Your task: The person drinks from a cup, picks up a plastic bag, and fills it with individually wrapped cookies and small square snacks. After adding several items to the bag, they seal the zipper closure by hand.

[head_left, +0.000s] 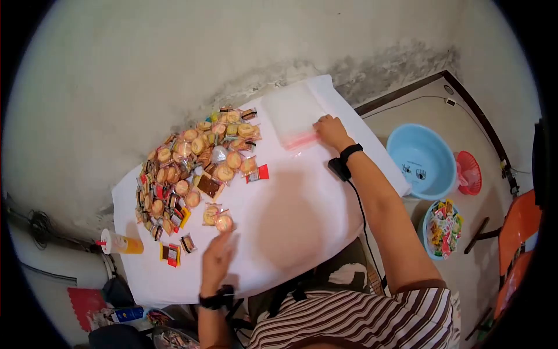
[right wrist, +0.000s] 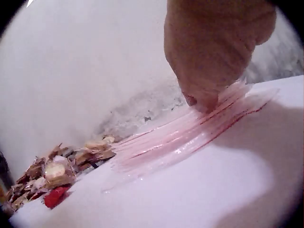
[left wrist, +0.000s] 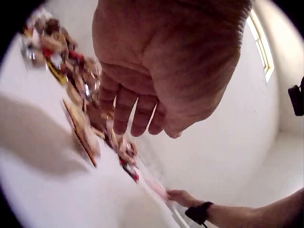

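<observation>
The left hand [head_left: 217, 262] is over the near part of the white cloth, beside two round wrapped biscuits [head_left: 223, 223]; in the left wrist view the same hand [left wrist: 166, 61] has its fingers loosely extended and holds nothing. At the far right of the table, the right hand [head_left: 334, 132] is on the pink-edged end of a stack of clear plastic bags [head_left: 293, 110]. Seen from the right wrist, the bent fingertips of that hand [right wrist: 213, 52] pinch the edge of the bags [right wrist: 161, 147]. A large pile of wrapped biscuits [head_left: 189, 145] covers the table's left side.
A cup with an orange drink [head_left: 125, 244] stands at the table's left edge. On the floor to the right are a blue basin [head_left: 421, 160], a red basket [head_left: 469, 173] and a tub of colourful packets [head_left: 443, 230]. An orange chair [head_left: 517, 221] stands beyond.
</observation>
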### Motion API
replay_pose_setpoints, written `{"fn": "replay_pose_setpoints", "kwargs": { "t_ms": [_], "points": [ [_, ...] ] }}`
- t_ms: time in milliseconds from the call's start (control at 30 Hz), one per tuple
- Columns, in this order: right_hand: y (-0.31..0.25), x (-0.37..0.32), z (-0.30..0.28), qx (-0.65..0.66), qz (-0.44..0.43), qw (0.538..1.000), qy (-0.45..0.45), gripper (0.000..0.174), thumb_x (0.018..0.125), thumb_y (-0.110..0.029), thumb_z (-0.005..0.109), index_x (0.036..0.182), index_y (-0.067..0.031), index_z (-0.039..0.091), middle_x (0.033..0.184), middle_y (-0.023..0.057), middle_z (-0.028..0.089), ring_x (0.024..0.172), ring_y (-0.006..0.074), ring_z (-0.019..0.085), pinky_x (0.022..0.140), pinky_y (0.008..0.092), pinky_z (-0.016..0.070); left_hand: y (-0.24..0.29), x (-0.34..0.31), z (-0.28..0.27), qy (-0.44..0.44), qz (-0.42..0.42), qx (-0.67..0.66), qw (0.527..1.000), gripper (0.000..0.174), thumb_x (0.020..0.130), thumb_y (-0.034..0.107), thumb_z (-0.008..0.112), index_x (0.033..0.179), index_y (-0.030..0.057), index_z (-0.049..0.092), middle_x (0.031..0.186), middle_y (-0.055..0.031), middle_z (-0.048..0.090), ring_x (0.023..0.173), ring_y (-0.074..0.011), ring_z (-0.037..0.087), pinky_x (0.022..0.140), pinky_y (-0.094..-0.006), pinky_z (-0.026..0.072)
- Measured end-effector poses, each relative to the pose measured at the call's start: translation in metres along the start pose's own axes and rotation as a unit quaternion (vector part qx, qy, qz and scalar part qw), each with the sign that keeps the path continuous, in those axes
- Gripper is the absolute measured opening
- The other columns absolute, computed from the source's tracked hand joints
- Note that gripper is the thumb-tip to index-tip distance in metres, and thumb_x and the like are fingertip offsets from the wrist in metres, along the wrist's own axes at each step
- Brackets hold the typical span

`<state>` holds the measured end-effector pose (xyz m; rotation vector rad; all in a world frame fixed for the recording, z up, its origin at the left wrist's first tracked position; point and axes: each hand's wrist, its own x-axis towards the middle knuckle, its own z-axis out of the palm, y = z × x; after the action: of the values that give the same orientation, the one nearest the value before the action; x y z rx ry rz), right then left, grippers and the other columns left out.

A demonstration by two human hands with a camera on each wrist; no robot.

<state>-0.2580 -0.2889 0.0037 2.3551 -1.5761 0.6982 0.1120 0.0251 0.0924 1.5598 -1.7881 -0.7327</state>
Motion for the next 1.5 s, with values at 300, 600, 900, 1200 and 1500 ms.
{"fn": "replay_pose_setpoints", "kwargs": {
  "t_ms": [300, 600, 900, 1200, 1500],
  "points": [
    [0.002, 0.006, -0.014, 0.112, 0.033, 0.988, -0.104, 0.009, 0.078, -0.013, 0.056, 0.081, -0.0115, 0.064, 0.089, 0.0056, 0.06, 0.091, 0.0249, 0.056, 0.073, 0.0398, 0.046, -0.038, 0.036, 0.109, 0.064, 0.021, -0.06, 0.996, 0.025, 0.083, -0.002, 0.055, 0.106, 0.0036, 0.063, 0.114, -0.0116, 0.061, 0.1, -0.0221, 0.06, 0.079, -0.026, 0.048],
    [-0.01, 0.006, -0.011, 0.123, 0.026, 0.99, -0.062, 0.009, 0.078, -0.012, 0.055, 0.08, -0.009, 0.063, 0.081, 0.0086, 0.059, 0.085, 0.0273, 0.057, 0.072, 0.039, 0.0473, -0.045, 0.037, 0.111, 0.086, 0.019, -0.103, 0.991, 0.021, 0.083, -0.003, 0.054, 0.102, 0.0, 0.064, 0.109, -0.0137, 0.063, 0.102, -0.0226, 0.059, 0.087, -0.0291, 0.0454],
    [-0.002, 0.008, -0.01, 0.244, 0.107, 0.961, -0.08, 0.01, 0.082, -0.015, 0.056, 0.082, -0.007, 0.061, 0.083, 0.0122, 0.062, 0.081, 0.0327, 0.059, 0.07, 0.0421, 0.0467, -0.05, 0.038, 0.115, 0.095, 0.01, -0.162, 0.982, 0.019, 0.084, -0.003, 0.054, 0.101, -0.0013, 0.064, 0.107, -0.0132, 0.063, 0.101, -0.0201, 0.058, 0.088, -0.0275, 0.0441],
    [-0.008, 0.011, -0.025, 0.242, 0.118, 0.962, 0.052, 0.005, 0.079, -0.007, 0.059, 0.084, -0.0045, 0.058, 0.083, 0.0132, 0.06, 0.083, 0.0324, 0.056, 0.071, 0.0407, 0.0456, -0.049, 0.038, 0.116, 0.098, -0.007, -0.17, 0.98, 0.018, 0.086, -0.001, 0.054, 0.1, -0.0009, 0.065, 0.105, -0.0127, 0.063, 0.098, -0.019, 0.059, 0.084, -0.0265, 0.0452],
    [-0.013, 0.018, -0.034, 0.186, -0.007, 0.965, 0.187, 0.005, 0.078, -0.007, 0.06, 0.08, -0.0044, 0.056, 0.081, 0.0114, 0.058, 0.082, 0.0301, 0.056, 0.069, 0.0408, 0.0456, -0.051, 0.039, 0.117, 0.107, 0.023, -0.14, 0.984, 0.017, 0.086, 0.001, 0.055, 0.1, -0.0004, 0.065, 0.104, -0.0129, 0.064, 0.096, -0.0201, 0.06, 0.081, -0.0275, 0.047]
  ]
}}
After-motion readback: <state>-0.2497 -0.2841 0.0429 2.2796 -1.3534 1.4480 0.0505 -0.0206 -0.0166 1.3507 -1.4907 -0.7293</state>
